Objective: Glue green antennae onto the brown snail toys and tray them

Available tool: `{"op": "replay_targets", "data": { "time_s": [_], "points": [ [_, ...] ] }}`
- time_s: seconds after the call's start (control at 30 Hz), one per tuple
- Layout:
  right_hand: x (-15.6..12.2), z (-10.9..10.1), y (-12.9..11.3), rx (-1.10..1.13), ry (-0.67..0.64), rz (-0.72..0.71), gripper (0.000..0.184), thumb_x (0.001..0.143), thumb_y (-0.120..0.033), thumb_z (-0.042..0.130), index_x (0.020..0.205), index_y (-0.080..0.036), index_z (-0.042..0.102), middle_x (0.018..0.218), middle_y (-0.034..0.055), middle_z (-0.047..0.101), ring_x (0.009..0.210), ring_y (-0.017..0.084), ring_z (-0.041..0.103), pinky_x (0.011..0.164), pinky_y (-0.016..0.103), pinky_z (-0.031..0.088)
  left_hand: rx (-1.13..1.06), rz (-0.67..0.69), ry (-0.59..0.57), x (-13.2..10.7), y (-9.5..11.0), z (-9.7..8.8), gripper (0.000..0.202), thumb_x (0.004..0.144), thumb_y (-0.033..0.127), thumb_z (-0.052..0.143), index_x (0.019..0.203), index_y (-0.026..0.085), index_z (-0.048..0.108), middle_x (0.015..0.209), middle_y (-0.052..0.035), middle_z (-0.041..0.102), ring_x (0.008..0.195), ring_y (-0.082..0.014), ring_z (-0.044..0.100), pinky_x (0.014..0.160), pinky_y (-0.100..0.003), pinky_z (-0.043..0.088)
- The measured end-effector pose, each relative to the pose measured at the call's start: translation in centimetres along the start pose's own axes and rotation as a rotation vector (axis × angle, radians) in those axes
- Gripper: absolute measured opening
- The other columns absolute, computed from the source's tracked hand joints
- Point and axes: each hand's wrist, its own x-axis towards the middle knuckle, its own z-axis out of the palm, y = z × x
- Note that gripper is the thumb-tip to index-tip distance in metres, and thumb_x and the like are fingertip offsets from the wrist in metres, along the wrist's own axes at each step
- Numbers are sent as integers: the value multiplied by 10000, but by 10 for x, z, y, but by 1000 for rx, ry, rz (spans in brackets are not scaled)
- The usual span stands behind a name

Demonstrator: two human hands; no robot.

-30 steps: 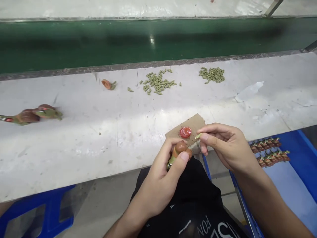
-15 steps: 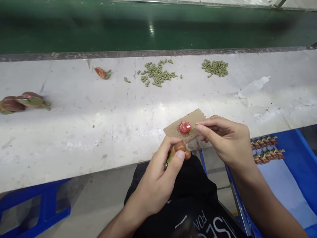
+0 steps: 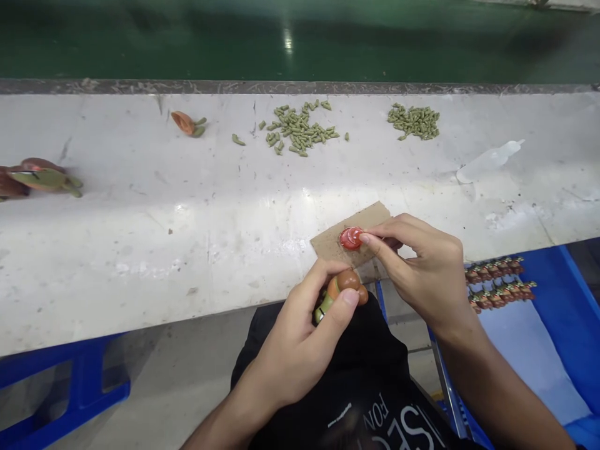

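In the head view, the only one, a pale worktable (image 3: 140, 250) is stretching across the scene, with a dark green strip (image 3: 187, 50) running behind it. The left hand (image 3: 304, 337) is gripping a brown-and-green figure (image 3: 347, 281) above the table's near edge, its fingers wrapping the body while the rounded brown end is facing out, perhaps so that this end is staying reachable. The right hand (image 3: 424, 269) is keeping its thumb and forefinger in a closed pinch, which is touching the edge of a glossy red patch (image 3: 349, 238); it is seemingly holding a small piece, but the fingertips are hiding it. The patch is lying on a cardboard scrap (image 3: 372, 215), probably because this is protecting the table. Two heaps of green bits, a looser one (image 3: 300, 131) and a tighter one (image 3: 415, 122), are waiting beyond, likely for easy picking. A whitish bottle (image 3: 490, 161) is lying on its side at the right. Below it, small figures (image 3: 499, 297) are standing in rows inside a blue crate (image 3: 557, 275), perhaps so that they are not knocking together.
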Motion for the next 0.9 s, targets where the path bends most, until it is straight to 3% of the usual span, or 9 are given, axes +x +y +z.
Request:
{"op": "replay_targets", "data": {
  "time_s": [0.17,0.3,0.37,0.7,0.9],
  "points": [
    [-4,0,-8,132,75,135,92,1053,-298,916,969,-333,932,918,30,875,811,256,813,747,424,708,5,41,31,2,-3,-2,174,1247,498,636,1308,382,750,1105,38,787,924,-166,669,931,-316,568],
    [-11,3,-12,542,30,408,88,996,-342,990,943,-320,923,928,15,904,848,245,881,784,391,778,6,80,32,6,-1,-3,190,1251,496,632,1317,394,778,1122,36,784,932,-167,668,943,-317,573],
    [-15,5,-10,693,-12,468,97,1003,-381,988,961,-318,928,970,24,919,901,259,905,811,408,800,14,95,33,8,1,-2,199,1250,489,639,1337,388,787,1125,30,789,930,-167,671,925,-315,576],
    [-23,10,-5,737,9,437,63,999,-263,978,968,-316,964,967,16,912,912,201,886,840,295,769,74,115,30,10,3,1,213,1240,443,661,1346,312,790,1102,-11,801,981,-199,718,868,-320,586],
    [-24,9,-7,693,7,407,95,1014,-234,964,975,-320,963,989,-9,910,914,160,876,841,230,745,69,142,8,11,3,4,149,1253,390,646,1318,340,771,1102,29,789,977,-152,704,864,-259,563]
  ]
}}
